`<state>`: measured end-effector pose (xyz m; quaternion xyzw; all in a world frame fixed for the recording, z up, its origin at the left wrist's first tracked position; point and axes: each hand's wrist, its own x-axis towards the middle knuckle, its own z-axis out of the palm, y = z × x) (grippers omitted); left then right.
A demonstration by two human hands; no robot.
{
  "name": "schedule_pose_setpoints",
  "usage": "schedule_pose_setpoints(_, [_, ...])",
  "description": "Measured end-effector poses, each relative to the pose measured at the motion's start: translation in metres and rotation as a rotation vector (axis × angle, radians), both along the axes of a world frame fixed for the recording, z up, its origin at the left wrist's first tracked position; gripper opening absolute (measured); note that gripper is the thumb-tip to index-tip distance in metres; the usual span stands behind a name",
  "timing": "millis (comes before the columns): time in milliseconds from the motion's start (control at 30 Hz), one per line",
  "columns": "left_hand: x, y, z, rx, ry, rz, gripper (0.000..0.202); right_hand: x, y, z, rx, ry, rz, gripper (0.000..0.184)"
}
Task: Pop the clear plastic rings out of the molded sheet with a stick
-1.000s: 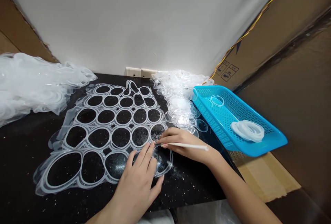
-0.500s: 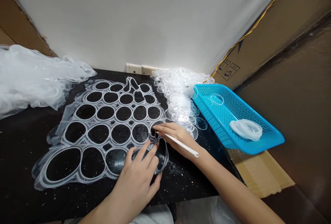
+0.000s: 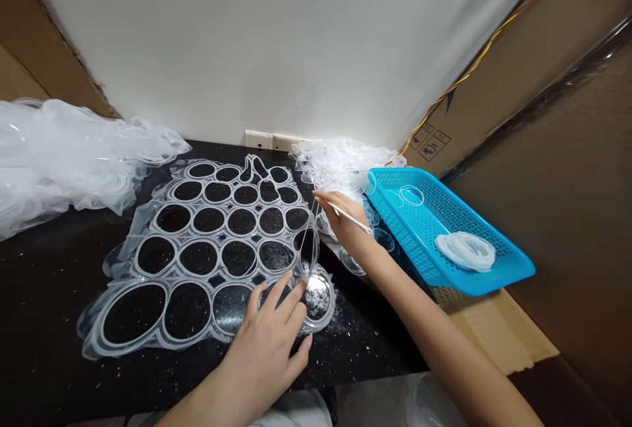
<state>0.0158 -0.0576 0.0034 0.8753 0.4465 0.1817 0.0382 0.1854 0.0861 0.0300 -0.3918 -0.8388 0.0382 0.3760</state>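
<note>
A translucent plastic sheet with several round cut-outs lies on the black speckled table. My left hand presses flat on the sheet's near right corner, fingers spread. My right hand is raised above the sheet's right edge, pinching a thin clear ring that stretches down to the sheet. A thin white stick also lies in that hand's grip.
A blue perforated basket at the right holds a stack of white rings and one loose ring. A heap of clear rings and discs lies behind my right hand. Crumpled plastic scrap fills the left. Cardboard walls stand on both sides.
My right hand has lifted up and away from the sheet's right edge, pulling a thin ring out of it. My left hand has stayed pressed on the sheet.
</note>
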Motion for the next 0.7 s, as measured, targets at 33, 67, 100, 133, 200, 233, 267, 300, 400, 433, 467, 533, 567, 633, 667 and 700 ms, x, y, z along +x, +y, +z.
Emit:
schedule_pose_setpoints(33, [0.0,0.0,0.0,-0.015,-0.001,-0.002,0.02,0.0,0.005,0.001,0.031,0.003,-0.017,0.026])
schedule_pose_setpoints(67, [0.0,0.0,0.001,-0.032,-0.002,-0.003,0.02,0.0,0.009,0.002,0.061,0.006,-0.034,0.026])
schedule_pose_setpoints(100, [0.0,0.001,0.001,-0.049,-0.002,-0.002,0.02,0.0,0.013,0.003,0.09,0.012,-0.049,0.025])
schedule_pose_setpoints(133, [0.0,0.001,0.002,-0.065,-0.001,-0.001,0.02,0.002,0.016,0.004,0.113,0.018,-0.062,0.025])
schedule_pose_setpoints(200, [0.0,0.001,0.002,-0.088,0.0,0.0,0.02,0.006,0.022,0.006,0.149,0.039,-0.091,0.026])
schedule_pose_setpoints(233, [0.0,0.0,0.001,-0.093,0.0,-0.002,0.02,0.009,0.024,0.008,0.162,0.062,-0.111,0.026])
schedule_pose_setpoints(267, [0.0,0.0,0.0,-0.09,-0.005,-0.003,0.019,0.012,0.026,0.009,0.168,0.098,-0.135,0.026])
schedule_pose_setpoints(300, [0.0,0.0,-0.002,-0.081,-0.014,0.0,0.019,0.014,0.027,0.01,0.163,0.144,-0.158,0.025])
schedule_pose_setpoints(400, [-0.001,-0.001,-0.008,-0.044,-0.042,0.006,0.017,0.021,0.028,0.012,0.052,0.312,-0.192,0.025])
schedule_pose_setpoints(433, [0.0,-0.001,-0.01,-0.033,-0.047,0.01,0.016,0.023,0.028,0.011,-0.005,0.365,-0.191,0.026])
schedule_pose_setpoints(467, [0.0,-0.002,-0.012,-0.024,-0.051,0.012,0.015,0.024,0.027,0.011,-0.062,0.418,-0.187,0.026])
schedule_pose_setpoints(533, [0.0,-0.002,-0.014,-0.001,-0.058,0.017,0.015,0.026,0.024,0.011,-0.2,0.544,-0.172,0.028])
schedule_pose_setpoints(567, [0.0,-0.002,-0.014,0.012,-0.059,0.017,0.014,0.027,0.022,0.011,-0.289,0.621,-0.154,0.029])
schedule_pose_setpoints(633, [-0.001,-0.002,-0.013,0.036,-0.056,0.013,0.014,0.03,0.019,0.013,-0.513,0.776,-0.092,0.031])
schedule_pose_setpoints(667, [-0.001,-0.002,-0.012,0.051,-0.053,0.011,0.014,0.031,0.017,0.014,-0.623,0.836,-0.056,0.032])
schedule_pose_setpoints(700, [-0.001,-0.002,-0.011,0.065,-0.048,0.008,0.014,0.031,0.015,0.015,-0.71,0.878,-0.024,0.032])
